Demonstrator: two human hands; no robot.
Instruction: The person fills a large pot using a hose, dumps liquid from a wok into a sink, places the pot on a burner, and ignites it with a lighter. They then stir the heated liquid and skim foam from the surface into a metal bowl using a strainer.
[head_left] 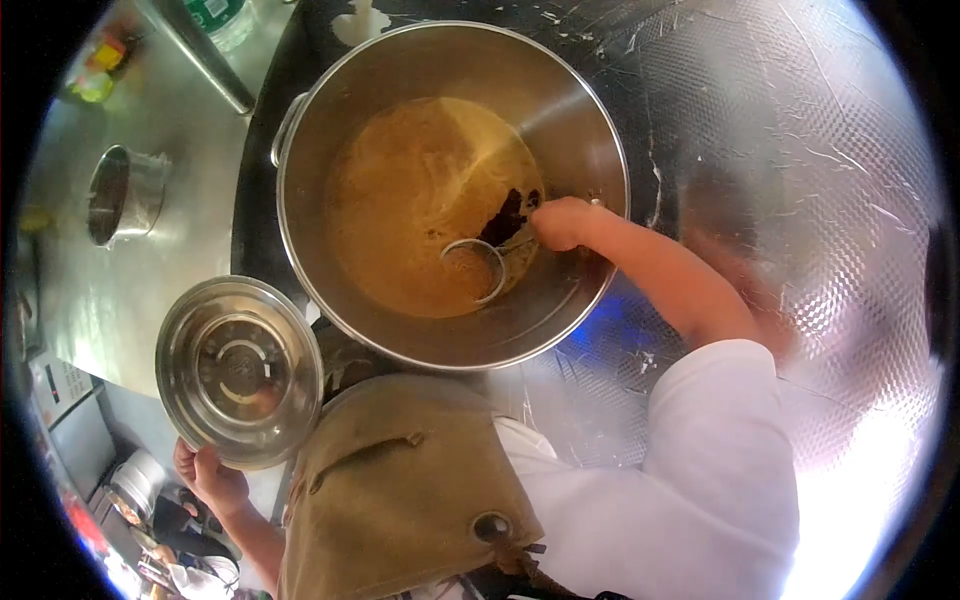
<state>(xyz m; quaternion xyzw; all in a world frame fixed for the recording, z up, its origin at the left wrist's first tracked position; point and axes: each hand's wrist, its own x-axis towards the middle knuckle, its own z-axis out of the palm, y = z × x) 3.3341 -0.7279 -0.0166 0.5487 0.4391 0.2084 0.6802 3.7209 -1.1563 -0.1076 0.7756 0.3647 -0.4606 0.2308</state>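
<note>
A large steel pot [585,130] holds brownish-yellow liquid [400,200] with foam and a dark patch on it. My right hand [562,223] reaches over the pot's right wall, its fingers closed on the handle of a round strainer or ladle [474,270], whose rim lies at the liquid's surface. At the lower left, my left hand [212,478] grips the edge of a round metal basin or lid [240,372], held beside the pot.
A small metal pot [126,195] stands on the steel counter [200,240] at the left. Behind it are a metal bar [200,55], a green-labelled bottle [215,15] and colourful packets [98,70]. Stacked bowls [138,480] are at the lower left. Textured metal sheeting [790,200] covers the right side.
</note>
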